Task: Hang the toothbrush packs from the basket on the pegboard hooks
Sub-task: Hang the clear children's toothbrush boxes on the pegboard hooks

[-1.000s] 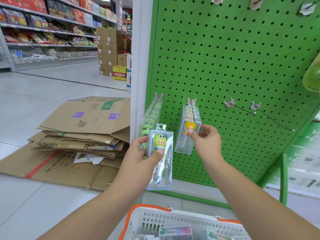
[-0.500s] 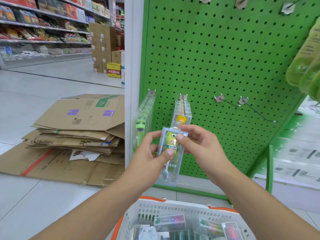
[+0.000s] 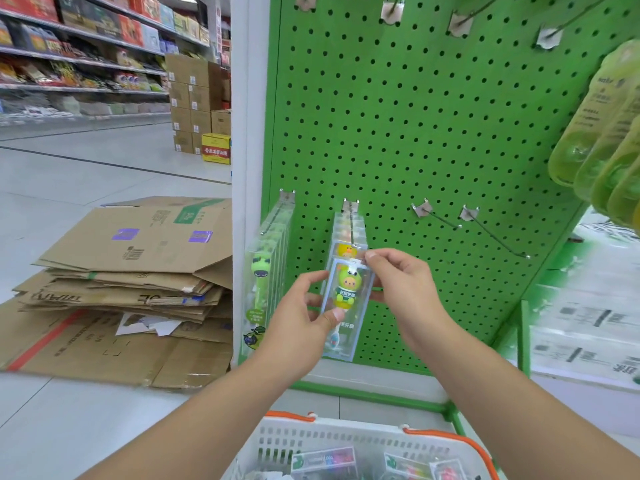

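Observation:
A clear toothbrush pack with a green pig figure is held upright in front of the green pegboard. My left hand grips its lower part, thumb on the front. My right hand pinches the pack's top tab, just below the tip of the second hook, where packs with a yellow figure hang. The leftmost hook carries several green-figure packs. The white basket with orange handles sits below, with more packs inside.
Two bare hooks stick out to the right of the filled ones; more hooks line the top. Yellow-green bottles hang at the right edge. Flattened cardboard lies on the floor at left, stacked boxes beyond.
My right hand left the hung yellow-figure pack and took the top of the green pig pack. Both hands have raised that pack toward the second hook's tip.

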